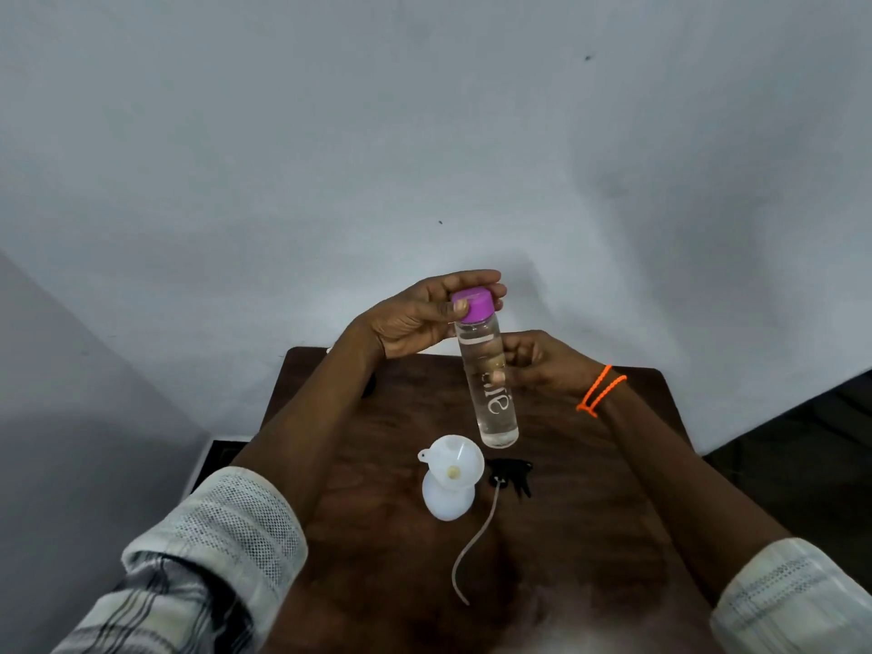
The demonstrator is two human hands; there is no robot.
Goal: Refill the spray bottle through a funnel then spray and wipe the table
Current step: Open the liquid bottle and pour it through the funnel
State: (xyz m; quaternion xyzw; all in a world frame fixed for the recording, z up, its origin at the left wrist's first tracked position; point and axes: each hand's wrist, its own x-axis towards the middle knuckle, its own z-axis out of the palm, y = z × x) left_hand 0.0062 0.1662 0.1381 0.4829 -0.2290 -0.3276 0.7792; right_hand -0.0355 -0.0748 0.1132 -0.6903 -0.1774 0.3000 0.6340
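A clear water bottle (490, 394) with a purple cap (473, 303) is held upright above the dark wooden table (590, 512). My left hand (420, 318) grips the purple cap from the left. My right hand (542, 365) holds the bottle's body from behind. Below it stands a white spray bottle (446, 500) with a white funnel (455, 462) seated in its neck. The black spray head (512, 472) lies on the table just right of the funnel, its thin dip tube (472, 545) trailing toward me.
A grey wall (424, 134) rises right behind the table's far edge. Dark floor shows to the left and right of the table. A small dark object (370, 384) peeks out beside my left forearm near the table's far left corner.
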